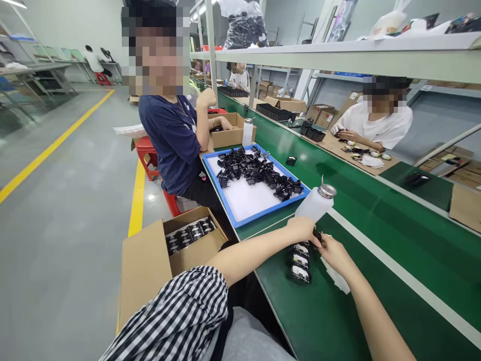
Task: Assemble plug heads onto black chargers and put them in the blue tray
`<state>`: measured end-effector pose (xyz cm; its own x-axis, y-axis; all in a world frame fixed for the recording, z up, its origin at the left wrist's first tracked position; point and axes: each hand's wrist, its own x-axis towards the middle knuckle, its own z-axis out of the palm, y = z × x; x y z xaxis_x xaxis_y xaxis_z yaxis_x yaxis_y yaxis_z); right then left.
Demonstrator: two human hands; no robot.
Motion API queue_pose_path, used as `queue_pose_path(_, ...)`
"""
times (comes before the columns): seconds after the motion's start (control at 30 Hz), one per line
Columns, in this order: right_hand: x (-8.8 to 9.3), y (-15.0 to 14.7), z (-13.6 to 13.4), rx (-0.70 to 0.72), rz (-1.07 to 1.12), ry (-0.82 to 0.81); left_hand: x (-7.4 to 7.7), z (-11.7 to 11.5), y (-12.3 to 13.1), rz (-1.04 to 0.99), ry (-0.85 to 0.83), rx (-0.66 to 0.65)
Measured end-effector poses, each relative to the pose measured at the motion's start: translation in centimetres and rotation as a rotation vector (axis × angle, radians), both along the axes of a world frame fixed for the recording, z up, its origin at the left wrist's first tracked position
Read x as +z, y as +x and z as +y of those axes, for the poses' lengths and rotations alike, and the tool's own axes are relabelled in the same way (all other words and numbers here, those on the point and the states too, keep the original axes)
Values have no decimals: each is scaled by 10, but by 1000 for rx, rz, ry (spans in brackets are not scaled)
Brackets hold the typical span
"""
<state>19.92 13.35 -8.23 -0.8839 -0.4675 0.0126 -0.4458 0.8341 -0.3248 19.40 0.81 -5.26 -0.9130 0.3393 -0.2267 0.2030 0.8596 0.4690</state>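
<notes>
My left hand [301,229] and my right hand [335,254] meet over the green bench, fingers closed around a small black piece [317,234]. The fingers cover most of it, so its exact kind is hidden. Just below my left hand, several black pieces with white, wired insides [300,261] lie in a row. A white cloth or tissue [338,277] lies under my right hand. Behind my left hand stands a translucent white pump bottle [314,203] with a metal top, appearing tilted in this view.
A blue-rimmed tray [240,220] beyond my left arm holds a heap of black plug adapters [259,168]. An open carton [146,265] of packed black parts is at left. A co-worker [169,135] sits past the tray; another person [376,120] works across the green belt [376,205].
</notes>
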Motion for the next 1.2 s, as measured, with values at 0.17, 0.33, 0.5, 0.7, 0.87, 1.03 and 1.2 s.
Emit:
queue_pose_path(0.17,-17,-4,-5,-133,-18,-139,7,-33,3,73,8,149)
queue_pose_path(0.33,-18,-8,-3,-97,-130,-334,15,-126,-27,190,-80,547)
queue_pose_path(0.5,-3,-6,12,-198,-142,-361,0,-167,-51,223,-97,617)
queue_pose_path(0.7,13,10,19,-303,-117,-388,2,-160,-45,265,16,580)
queue_pose_path(0.87,30,28,-4,-182,33,-368,27,-121,-10,171,336,355)
queue_pose_path(1.03,42,41,-27,-15,234,-397,32,-69,30,-286,896,10)
queue_pose_path(1.2,30,41,-19,-171,214,-486,13,-65,35,-186,703,133)
